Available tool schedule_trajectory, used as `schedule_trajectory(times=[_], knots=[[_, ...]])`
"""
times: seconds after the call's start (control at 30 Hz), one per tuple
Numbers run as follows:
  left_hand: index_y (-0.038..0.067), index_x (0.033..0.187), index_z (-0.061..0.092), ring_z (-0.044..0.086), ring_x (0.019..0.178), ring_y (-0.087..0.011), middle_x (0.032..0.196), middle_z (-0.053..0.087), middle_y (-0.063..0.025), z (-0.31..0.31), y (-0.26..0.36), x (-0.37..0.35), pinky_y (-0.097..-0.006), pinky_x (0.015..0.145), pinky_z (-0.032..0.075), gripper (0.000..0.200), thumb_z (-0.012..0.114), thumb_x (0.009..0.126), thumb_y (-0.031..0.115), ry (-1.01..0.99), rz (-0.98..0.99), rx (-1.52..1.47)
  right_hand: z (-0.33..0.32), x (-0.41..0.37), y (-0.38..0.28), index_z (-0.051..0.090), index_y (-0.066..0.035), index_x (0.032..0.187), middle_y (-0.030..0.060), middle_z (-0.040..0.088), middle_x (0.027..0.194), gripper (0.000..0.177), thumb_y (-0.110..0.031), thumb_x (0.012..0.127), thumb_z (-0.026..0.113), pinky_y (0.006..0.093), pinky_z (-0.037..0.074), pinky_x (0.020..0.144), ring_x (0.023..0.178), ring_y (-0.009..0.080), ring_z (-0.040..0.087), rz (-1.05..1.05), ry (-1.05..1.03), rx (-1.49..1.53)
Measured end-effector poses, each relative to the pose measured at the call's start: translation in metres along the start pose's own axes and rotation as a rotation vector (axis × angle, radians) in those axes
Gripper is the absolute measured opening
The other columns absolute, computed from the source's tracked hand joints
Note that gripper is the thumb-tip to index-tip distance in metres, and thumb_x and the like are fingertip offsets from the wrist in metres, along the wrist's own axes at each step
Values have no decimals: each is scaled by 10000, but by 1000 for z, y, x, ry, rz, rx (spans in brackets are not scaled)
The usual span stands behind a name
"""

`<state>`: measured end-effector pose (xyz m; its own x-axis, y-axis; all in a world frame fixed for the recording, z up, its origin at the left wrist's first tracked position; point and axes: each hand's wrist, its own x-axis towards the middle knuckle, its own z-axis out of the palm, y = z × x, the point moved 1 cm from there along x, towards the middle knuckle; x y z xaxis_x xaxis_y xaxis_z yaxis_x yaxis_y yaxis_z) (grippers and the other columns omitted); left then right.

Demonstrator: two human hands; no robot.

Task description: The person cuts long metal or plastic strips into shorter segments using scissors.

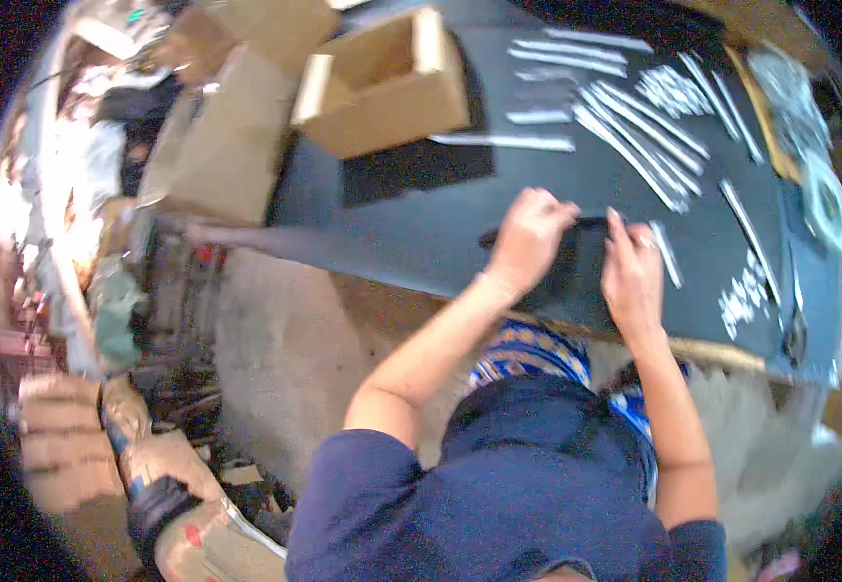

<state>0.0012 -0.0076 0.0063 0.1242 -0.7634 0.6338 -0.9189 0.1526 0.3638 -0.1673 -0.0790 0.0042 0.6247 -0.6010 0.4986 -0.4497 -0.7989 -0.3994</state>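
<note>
No readable text. Red marks (194,535) on tan cardboard carton (232,553), well left of left hand (528,242): illegible, blurred.

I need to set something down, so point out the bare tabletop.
Broadest: the tabletop between the open box and left hand. Narrower: between that hand and the white strips. Crowded: the far right, with strips and small white pieces.
</note>
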Motion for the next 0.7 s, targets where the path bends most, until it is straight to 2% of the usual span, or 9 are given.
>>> schedule_trajectory(times=[0.03, 0.07, 0.1, 0.27, 0.37, 0.4, 0.63, 0.7], knots=[[65, 879, 681, 571, 804, -275, 783, 594, -108, 15, 18, -6, -364, 725, 477, 93, 610, 822, 84, -14, -16, -87, -20, -18, 4, 542, 2, 1221, 191, 546, 973, 432, -16, 790, 557, 423, 445, 846, 918, 351, 537, 45, -43, -65], [58, 864, 680, 564, 780, -279, 778, 592, -105, 8, 18, -4, -367, 696, 476, 85, 617, 808, 70, 11, -44, -105, -26, -15, -5, 544, 9, 1213, 194, 538, 942, 424, -10, 790, 551, 425, 442, 807, 906, 351, 532, -8, 7, -66], [51, 882, 686, 559, 776, -274, 784, 589, -109, 14, 0, -1, -371, 692, 468, 105, 622, 800, 64, -39, 15, -2, 15, -18, 11, 543, 3, 1217, 184, 534, 968, 425, -19, 793, 557, 414, 442, 812, 913, 337, 527, 13, 107, 28], [38, 979, 690, 539, 762, -260, 788, 559, -98, 30, 24, -8, -347, 678, 451, 236, 684, 744, 13, -18, -55, -113, -11, -33, 18, 546, -15, 1227, 137, 471, 910, 438, -31, 790, 575, 385, 436, 766, 873, 294, 499, 27, 32, -83], [40, 981, 691, 540, 766, -258, 789, 558, -98, 31, 25, -7, -344, 676, 451, 233, 682, 749, 17, -15, -56, -118, -12, -33, 19, 544, -15, 1229, 141, 469, 923, 443, -28, 787, 579, 392, 433, 766, 879, 299, 496, 36, 26, -69], [0, 950, 681, 536, 777, -259, 793, 544, -103, 31, 27, -6, -353, 680, 461, 214, 671, 736, 2, -21, -49, -110, -12, -33, 19, 544, -15, 1229, 141, 469, 923, 443, -28, 787, 579, 392, 433, 766, 879, 299, 496, 38, 23, -72], [8, 966, 680, 538, 781, -260, 801, 542, -101, 31, 26, -7, -353, 684, 463, 228, 673, 738, 2, -24, -31, -87, -12, -35, 20, 539, -22, 1239, 148, 479, 955, 462, -22, 780, 588, 396, 434, 793, 907, 307, 499, 53, 15, -58], [47, 980, 695, 540, 768, -244, 794, 560, -90, 32, 26, -8, -339, 676, 449, 228, 686, 753, 28, -22, -59, -85, -13, -35, 19, 537, -23, 1242, 150, 482, 964, 465, -22, 780, 588, 395, 435, 800, 915, 308, 500, 56, 11, -54]])
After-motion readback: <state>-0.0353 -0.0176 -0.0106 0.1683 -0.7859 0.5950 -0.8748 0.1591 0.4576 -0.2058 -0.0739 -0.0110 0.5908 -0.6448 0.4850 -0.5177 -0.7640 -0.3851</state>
